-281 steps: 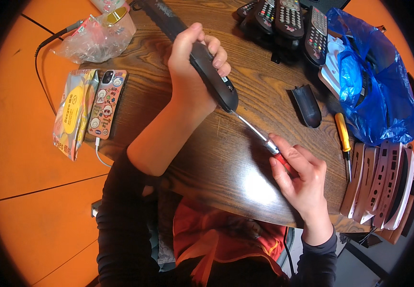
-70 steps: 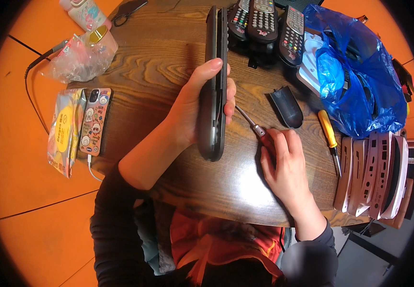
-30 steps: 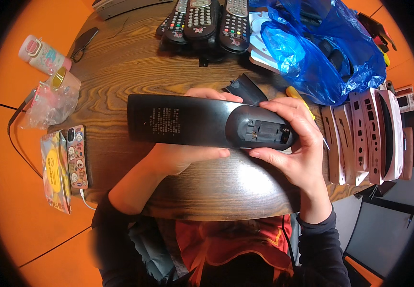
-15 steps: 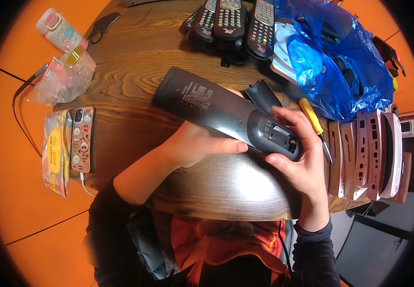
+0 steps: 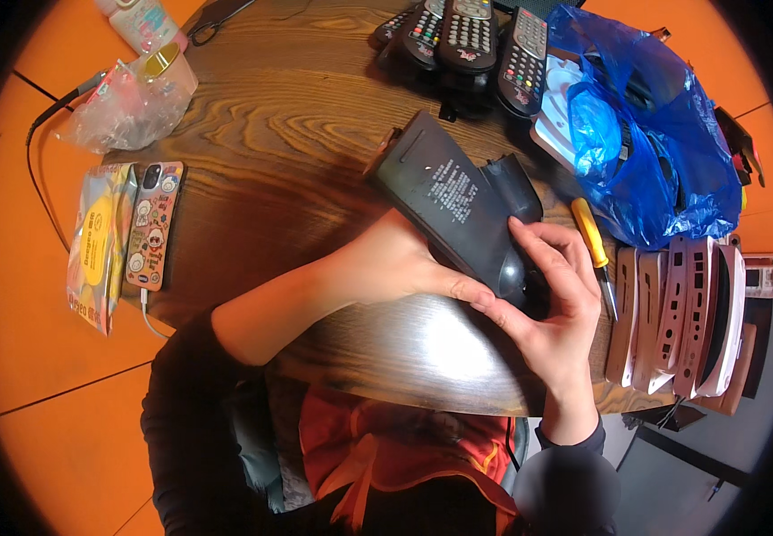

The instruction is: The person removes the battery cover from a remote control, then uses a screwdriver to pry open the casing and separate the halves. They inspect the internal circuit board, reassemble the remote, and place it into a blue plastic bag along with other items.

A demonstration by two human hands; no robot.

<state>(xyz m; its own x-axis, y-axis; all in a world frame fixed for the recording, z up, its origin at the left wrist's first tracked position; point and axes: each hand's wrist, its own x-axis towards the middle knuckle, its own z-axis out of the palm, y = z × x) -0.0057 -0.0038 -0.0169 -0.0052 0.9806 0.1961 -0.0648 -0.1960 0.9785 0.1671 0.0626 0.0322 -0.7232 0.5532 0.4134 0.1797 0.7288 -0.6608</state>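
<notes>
The remote control was held above the wooden table, its back toward the viewer and its long axis aslant from upper left to lower right. Both hands gripped it. The right hand was nearer the lower-right end, its index finger at the far edge and its thumb at the near edge. The left hand held the near side, thumb along the edge; its other fingers were hidden beneath. The two thumb tips met or nearly met. A black cover lay just beyond the remote control, and a yellow-handled screwdriver lay right of it. White boxes stood at the right; a phone lay at the left, above an orange floor.
</notes>
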